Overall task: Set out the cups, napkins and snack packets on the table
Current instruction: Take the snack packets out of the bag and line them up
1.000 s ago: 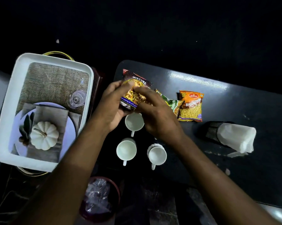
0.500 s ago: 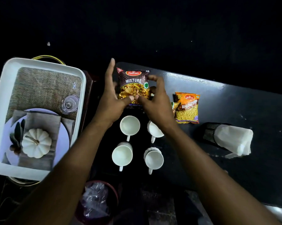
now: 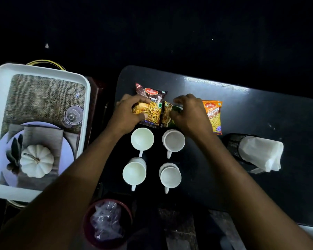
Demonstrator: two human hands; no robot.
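Observation:
Several white cups point(image 3: 142, 139) stand in a square on the dark table point(image 3: 260, 112), handles toward me. Behind them lie three snack packets in a row. My left hand point(image 3: 128, 114) rests on the brown mixture packet point(image 3: 153, 103), fingers curled over its left side. My right hand point(image 3: 190, 112) pinches the green-and-brown middle packet point(image 3: 167, 112), mostly hidden under it. The orange packet point(image 3: 213, 114) lies flat at the right. A black mesh holder point(image 3: 233, 145) lies on its side with white napkins point(image 3: 262, 154) sticking out.
A white tray point(image 3: 0, 91) at the left holds burlap, a glass point(image 3: 73, 115), a plate, grey cloth and a white pumpkin point(image 3: 36, 160). A dark red bin point(image 3: 107, 224) with a plastic liner stands at the near edge below the cups.
The mixture packet has come down from upright in both hands to flat on the table. My right hand has shifted right onto the middle packet.

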